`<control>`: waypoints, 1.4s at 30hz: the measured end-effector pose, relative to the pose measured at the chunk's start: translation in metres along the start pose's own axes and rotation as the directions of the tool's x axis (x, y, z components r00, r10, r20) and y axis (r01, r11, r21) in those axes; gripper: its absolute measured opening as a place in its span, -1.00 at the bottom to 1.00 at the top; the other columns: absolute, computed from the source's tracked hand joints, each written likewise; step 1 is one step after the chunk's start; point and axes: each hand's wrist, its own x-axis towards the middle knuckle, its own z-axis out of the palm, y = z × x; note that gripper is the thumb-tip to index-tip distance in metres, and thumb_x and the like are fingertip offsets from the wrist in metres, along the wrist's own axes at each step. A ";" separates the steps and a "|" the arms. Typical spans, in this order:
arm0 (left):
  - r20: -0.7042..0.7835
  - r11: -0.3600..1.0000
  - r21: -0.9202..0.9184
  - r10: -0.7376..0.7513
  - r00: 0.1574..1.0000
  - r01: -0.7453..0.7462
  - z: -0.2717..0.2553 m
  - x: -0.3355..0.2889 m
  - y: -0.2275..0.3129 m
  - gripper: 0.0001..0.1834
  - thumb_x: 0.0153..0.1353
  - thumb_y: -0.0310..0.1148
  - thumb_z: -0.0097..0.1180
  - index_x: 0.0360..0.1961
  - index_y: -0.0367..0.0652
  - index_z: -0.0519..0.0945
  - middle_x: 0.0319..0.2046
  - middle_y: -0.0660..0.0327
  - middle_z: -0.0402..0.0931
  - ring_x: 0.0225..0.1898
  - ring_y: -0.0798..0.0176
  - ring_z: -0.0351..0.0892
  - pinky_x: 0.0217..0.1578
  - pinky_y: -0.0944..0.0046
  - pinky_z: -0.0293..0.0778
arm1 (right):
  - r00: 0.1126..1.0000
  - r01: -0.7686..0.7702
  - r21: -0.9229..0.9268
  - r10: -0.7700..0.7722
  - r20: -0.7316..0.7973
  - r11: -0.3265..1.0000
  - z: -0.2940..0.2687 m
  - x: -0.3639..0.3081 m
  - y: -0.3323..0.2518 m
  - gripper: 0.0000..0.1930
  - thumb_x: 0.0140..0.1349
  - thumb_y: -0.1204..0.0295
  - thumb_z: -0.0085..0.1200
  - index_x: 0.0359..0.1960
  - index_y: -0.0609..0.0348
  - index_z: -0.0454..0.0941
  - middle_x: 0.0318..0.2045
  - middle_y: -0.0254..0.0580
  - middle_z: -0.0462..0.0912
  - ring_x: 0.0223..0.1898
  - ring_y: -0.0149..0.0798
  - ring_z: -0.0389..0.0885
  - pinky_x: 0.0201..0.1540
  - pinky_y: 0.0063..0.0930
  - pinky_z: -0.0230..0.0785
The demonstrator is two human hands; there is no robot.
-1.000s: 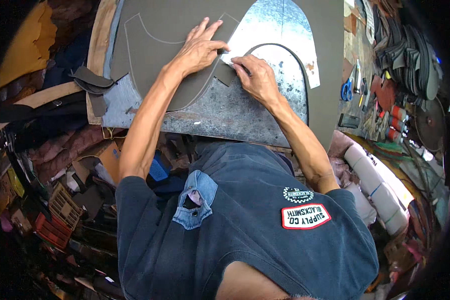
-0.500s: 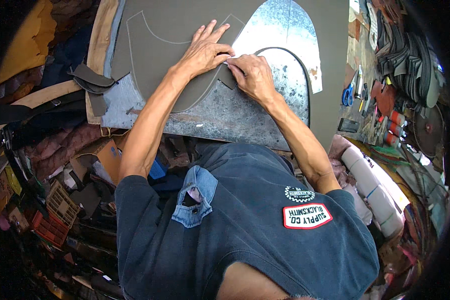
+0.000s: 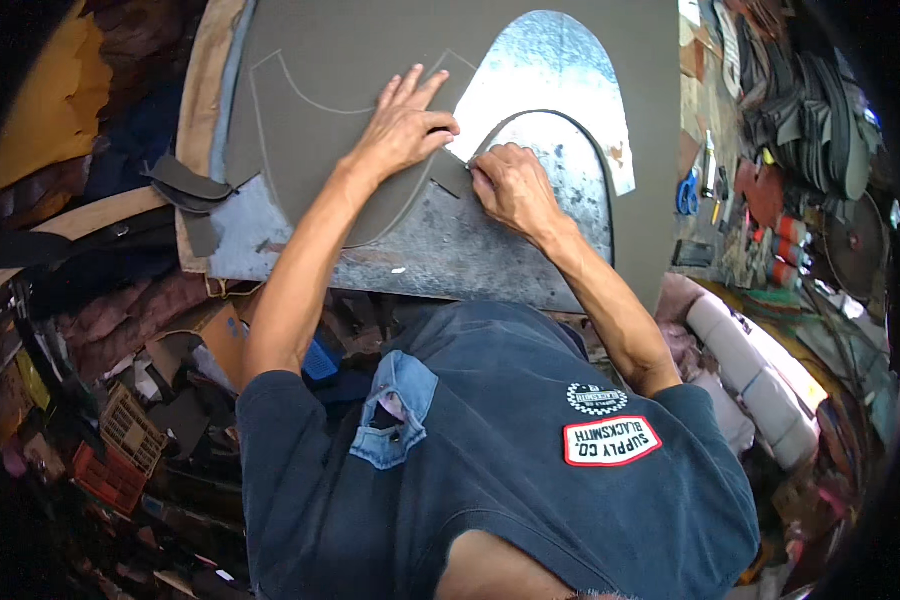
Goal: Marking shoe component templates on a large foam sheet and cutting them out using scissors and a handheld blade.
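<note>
A dark grey-brown sheet [image 3: 310, 150] with pale curved outlines drawn on it lies over a shiny metal surface [image 3: 440, 250]. Pressing flat on the outlined part is my left hand [image 3: 402, 135], its fingers spread, thumb and forefinger near the sheet's cut edge. My right hand [image 3: 518, 195] is closed in a pinch just right of that edge; what its fingers hold, if anything, is too small to make out. Next to it, a narrow dark curved strip [image 3: 610, 190] arcs over the bare metal. Bright metal also shows through a rounded opening in the sheet above.
At right lie blue-handled scissors [image 3: 687, 192], red-and-white bottles [image 3: 792, 240] and a stack of dark curved pieces [image 3: 830, 120]. Dark scraps [image 3: 185, 185] sit on the table's left corner. Crates [image 3: 130, 430] and piled material crowd the lower left.
My right hand has moved away from my left hand, toward me and slightly right. My left hand stays on the same part of the sheet. The whole view has shifted a little.
</note>
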 end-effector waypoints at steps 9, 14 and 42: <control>0.017 0.998 -0.057 -0.022 1.000 0.023 0.002 0.000 0.004 -0.76 0.14 -0.09 0.19 -0.19 0.15 0.70 0.38 0.13 0.12 0.45 -0.07 -0.13 0.40 -0.14 -0.23 | 0.934 -0.334 0.297 0.357 -0.028 0.895 -0.025 -0.023 0.002 -0.83 0.18 0.50 0.09 -0.22 0.26 0.62 -0.31 -0.02 0.65 -0.23 -0.05 0.63 -0.11 -0.24 0.46; -0.010 0.994 -0.103 -0.035 0.999 0.034 0.006 0.004 0.014 -0.69 0.12 -0.06 0.20 -0.15 0.11 0.69 0.38 0.09 0.12 0.45 -0.08 -0.12 0.39 -0.15 -0.24 | 0.948 -0.279 0.330 0.314 -0.058 0.902 -0.016 -0.019 0.008 -0.83 0.17 0.50 0.08 -0.24 0.26 0.63 -0.32 -0.01 0.65 -0.25 -0.05 0.64 -0.14 -0.25 0.47; 0.201 0.990 0.134 -0.059 0.978 0.032 -0.008 0.023 0.050 -0.66 0.07 -0.22 0.25 -0.08 0.03 0.66 0.37 0.11 0.14 0.43 -0.07 -0.08 0.40 -0.15 -0.19 | 0.813 -0.395 0.245 0.461 -0.355 0.885 -0.072 0.018 0.096 -0.83 0.17 0.45 0.08 -0.25 0.20 0.65 -0.35 -0.03 0.68 -0.27 -0.13 0.67 -0.17 -0.30 0.47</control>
